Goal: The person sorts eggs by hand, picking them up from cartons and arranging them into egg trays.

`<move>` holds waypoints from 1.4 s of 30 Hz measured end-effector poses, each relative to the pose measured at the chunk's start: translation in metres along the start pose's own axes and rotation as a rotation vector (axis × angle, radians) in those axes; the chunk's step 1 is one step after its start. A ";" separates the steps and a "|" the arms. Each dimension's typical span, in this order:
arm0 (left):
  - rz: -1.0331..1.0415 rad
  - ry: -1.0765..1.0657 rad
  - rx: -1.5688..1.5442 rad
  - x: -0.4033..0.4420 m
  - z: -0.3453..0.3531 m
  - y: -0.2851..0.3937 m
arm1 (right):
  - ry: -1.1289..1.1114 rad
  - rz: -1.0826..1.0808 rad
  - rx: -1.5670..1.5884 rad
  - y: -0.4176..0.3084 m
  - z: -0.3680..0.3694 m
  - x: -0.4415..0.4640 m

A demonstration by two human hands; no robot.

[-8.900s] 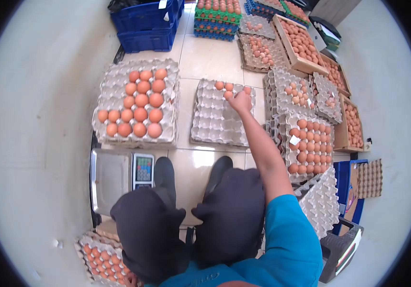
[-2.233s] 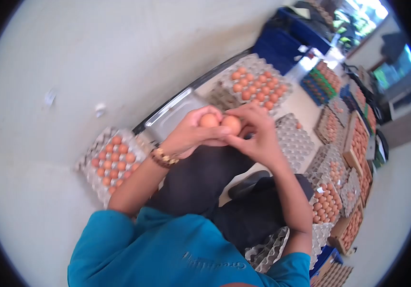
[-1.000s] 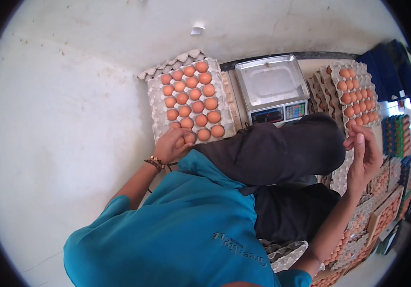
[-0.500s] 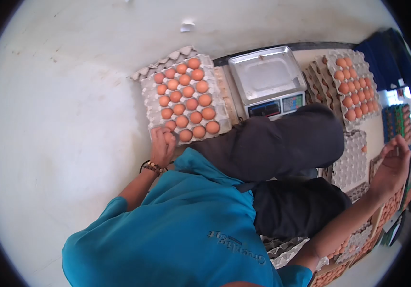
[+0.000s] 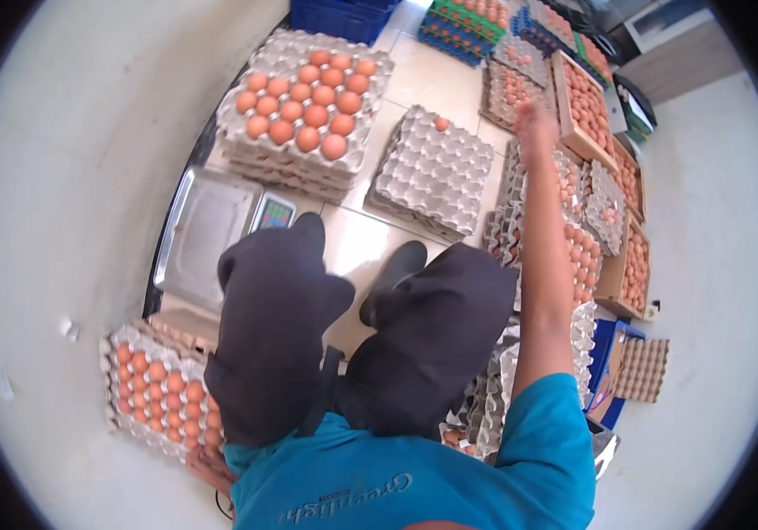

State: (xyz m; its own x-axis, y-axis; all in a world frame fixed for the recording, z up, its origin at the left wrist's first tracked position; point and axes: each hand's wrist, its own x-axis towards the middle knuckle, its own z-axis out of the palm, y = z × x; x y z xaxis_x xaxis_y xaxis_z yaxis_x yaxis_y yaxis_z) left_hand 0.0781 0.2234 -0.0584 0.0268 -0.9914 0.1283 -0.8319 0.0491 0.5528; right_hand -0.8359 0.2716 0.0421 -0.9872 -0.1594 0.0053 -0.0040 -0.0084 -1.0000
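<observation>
My left hand (image 5: 209, 466) is at the near corner of a grey cardboard tray of brown eggs (image 5: 167, 402) at lower left. Its fingers are bent against the tray edge, partly hidden by my clothing, so I cannot see whether they grip an egg. Out ahead to the right, my right arm stretches over several egg trays. Motion blurs my right hand (image 5: 536, 132), so its fingers do not show clearly. Below it lie a tray with some eggs (image 5: 511, 93) and a wooden crate full of eggs (image 5: 584, 106).
Beside my leg is a scale with a metal pan (image 5: 207, 230). Ahead stand a tall egg tray stack (image 5: 304, 115) and a tray stack (image 5: 436, 168) with one egg on top. Blue and green trays (image 5: 463, 31) are farther off. More wooden crates (image 5: 630, 274) line the right side.
My view has turned right, bringing the stacks and crates into fuller view. My right hand has reached out over the trays on the right. My left hand remains by the same tray corner.
</observation>
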 end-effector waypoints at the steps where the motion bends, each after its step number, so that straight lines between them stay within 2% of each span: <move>1: 0.102 -0.011 0.133 0.006 -0.008 0.028 | 0.014 0.080 -0.232 0.019 -0.002 -0.007; 2: 0.203 -0.015 0.269 0.015 -0.010 0.045 | 0.013 0.116 -0.185 0.066 -0.008 0.004; 3: 0.188 0.004 0.241 0.023 -0.009 0.046 | -0.065 0.165 -0.316 0.109 -0.019 0.022; 5: 0.150 0.045 0.190 0.034 -0.004 0.047 | -0.059 0.077 -0.722 0.159 -0.010 0.030; 6: 0.121 0.064 0.165 0.042 -0.001 0.053 | -0.128 -0.051 -0.869 0.189 -0.008 0.039; 8: 0.070 0.060 0.112 0.059 0.004 0.082 | -0.233 -0.151 -1.041 0.188 0.019 0.030; 14: -0.008 -0.038 -0.048 0.110 0.013 0.189 | -0.427 0.012 -1.438 0.174 0.081 0.056; 19: -0.032 -0.213 -0.290 0.149 0.030 0.274 | -0.478 -0.015 -1.393 0.188 0.080 0.082; 21: -0.031 -0.262 -0.376 0.162 0.043 0.289 | -0.482 -0.060 -1.352 0.185 0.075 0.085; 24: 0.146 0.004 -0.116 0.170 0.066 0.270 | -0.422 -0.172 -1.225 0.185 0.054 0.081; 25: 0.272 -0.001 -0.234 0.176 0.079 0.268 | -0.390 -0.199 -1.144 0.192 0.047 0.080; 26: 0.273 -0.014 -0.284 0.187 0.093 0.279 | -0.358 -0.228 -1.060 0.195 0.043 0.080; 27: 0.272 -0.027 -0.333 0.197 0.109 0.287 | -0.422 -0.054 -0.851 0.181 0.045 0.076; 29: 0.321 -0.298 -0.499 0.224 0.141 0.314 | -0.535 0.280 -0.420 0.132 0.051 0.059; 31: 0.414 -0.512 -0.545 0.230 0.165 0.394 | -0.696 0.328 -0.114 0.085 0.063 0.033; 32: 0.571 -0.587 -0.491 0.229 0.169 0.438 | -0.776 0.348 0.043 0.060 0.072 0.017; 34: 0.669 -0.878 -0.582 0.221 0.176 0.508 | -0.996 0.172 -0.083 0.008 0.089 -0.017; 36: 0.840 -0.962 -0.681 0.206 0.184 0.554 | -1.173 0.018 -0.213 -0.034 0.109 -0.052; 38: 0.924 -1.011 -0.634 0.196 0.192 0.576 | -1.299 -0.106 -0.345 -0.062 0.126 -0.086; 39: 0.927 -1.019 -0.627 0.193 0.194 0.581 | -1.342 -0.120 -0.342 -0.072 0.132 -0.101; 42: 0.917 -0.998 -0.662 0.197 0.201 0.569 | -1.239 -0.303 -0.560 -0.087 0.143 -0.134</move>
State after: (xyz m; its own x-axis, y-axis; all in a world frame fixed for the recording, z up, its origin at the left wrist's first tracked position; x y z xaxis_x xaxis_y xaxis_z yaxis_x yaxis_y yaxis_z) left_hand -0.5013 0.0313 0.1159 -0.9520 -0.2477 0.1797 0.0498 0.4538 0.8897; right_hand -0.6810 0.1528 0.1295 -0.1555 -0.9853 -0.0713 -0.5432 0.1456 -0.8269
